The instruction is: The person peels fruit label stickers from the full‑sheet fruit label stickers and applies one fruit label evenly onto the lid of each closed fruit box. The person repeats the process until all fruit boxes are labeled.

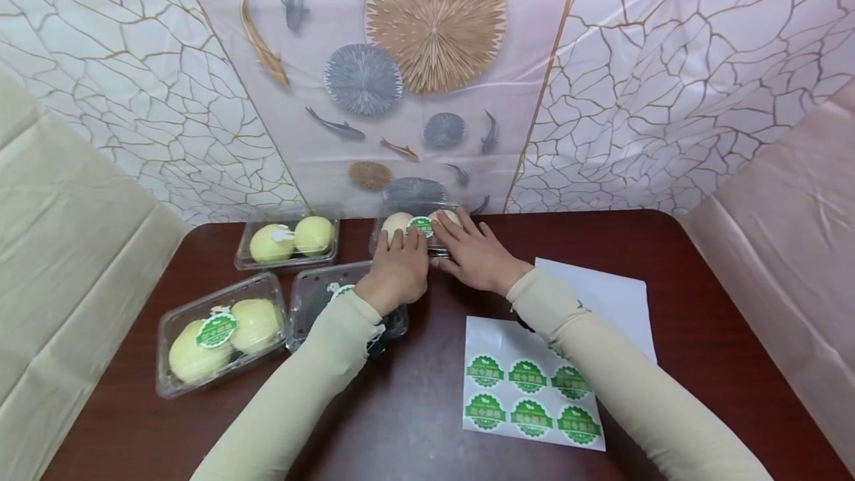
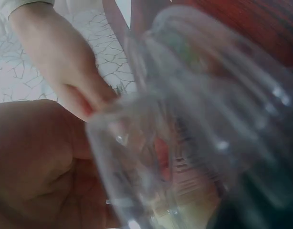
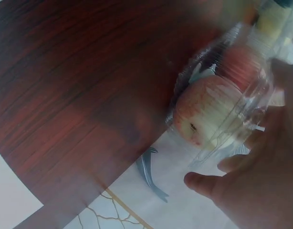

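At the back middle of the table, a clear plastic box (image 1: 376,242) holds two rounded fruits with a pink blush, and a green round sticker (image 1: 421,226) sits on its lid. In the head view my left hand (image 1: 399,275) touches the box's front left, fingers pointing forward. My right hand (image 1: 482,254) rests at its right side, fingers spread over the lid. The right wrist view shows a blushed fruit (image 3: 204,109) through the plastic, with the right thumb stretched out beside the box. Close to the left forearm stands another clear box (image 1: 314,288) with dark contents, its sticker partly hidden.
Two clear boxes of pale yellow fruit stand at the left: a rear one (image 1: 243,254) and a front one (image 1: 165,384) with a green sticker. A sheet of green stickers (image 1: 486,336) lies under the right forearm, with a white sheet (image 1: 624,303) behind it. A patterned backdrop (image 1: 601,95) borders the table.
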### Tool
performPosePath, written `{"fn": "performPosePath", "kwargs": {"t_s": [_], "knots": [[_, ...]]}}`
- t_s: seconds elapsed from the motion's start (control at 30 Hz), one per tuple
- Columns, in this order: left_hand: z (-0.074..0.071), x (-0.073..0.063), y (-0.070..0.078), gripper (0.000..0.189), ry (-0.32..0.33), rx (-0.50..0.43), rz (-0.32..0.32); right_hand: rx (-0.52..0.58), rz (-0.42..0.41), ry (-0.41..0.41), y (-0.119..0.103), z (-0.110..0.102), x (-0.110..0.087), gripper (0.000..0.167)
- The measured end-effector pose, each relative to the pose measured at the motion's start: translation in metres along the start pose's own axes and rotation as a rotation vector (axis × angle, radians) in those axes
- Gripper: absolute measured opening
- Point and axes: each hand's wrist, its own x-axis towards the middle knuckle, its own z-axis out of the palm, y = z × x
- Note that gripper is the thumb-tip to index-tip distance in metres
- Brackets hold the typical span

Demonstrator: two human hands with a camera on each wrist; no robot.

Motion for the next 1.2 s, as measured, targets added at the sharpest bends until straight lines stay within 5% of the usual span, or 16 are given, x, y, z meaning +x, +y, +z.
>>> {"fn": "performPosePath", "kwargs": {"t_s": [0.17,0.37,0.5,0.73,0.87,1.2], "knots": [[-0.004,-0.003,-0.010,0.065,0.007,-0.064,0.036,-0.081,-0.031,0.065,-0.006,0.006,-0.002,0.068],[-0.011,0.001,-0.029,0.030,0.119,-0.240,0.115,-0.157,-0.105,0.165,-0.003,0.010,-0.007,0.063],[-0.010,0.001,-0.034,0.030,0.153,-0.344,0.102,-0.158,-0.158,0.207,0.001,0.015,-0.008,0.057],[-0.002,0.007,-0.035,0.027,0.203,-0.262,0.127,-0.183,-0.218,0.281,0.003,0.019,-0.009,0.045],[-0.005,0.011,-0.037,0.045,0.177,-0.234,0.122,-0.164,-0.227,0.302,-0.001,0.017,-0.007,0.045],[-0.014,0.015,-0.035,0.056,0.039,-0.234,0.062,-0.147,-0.200,0.250,0.000,0.014,-0.006,0.059]]}}
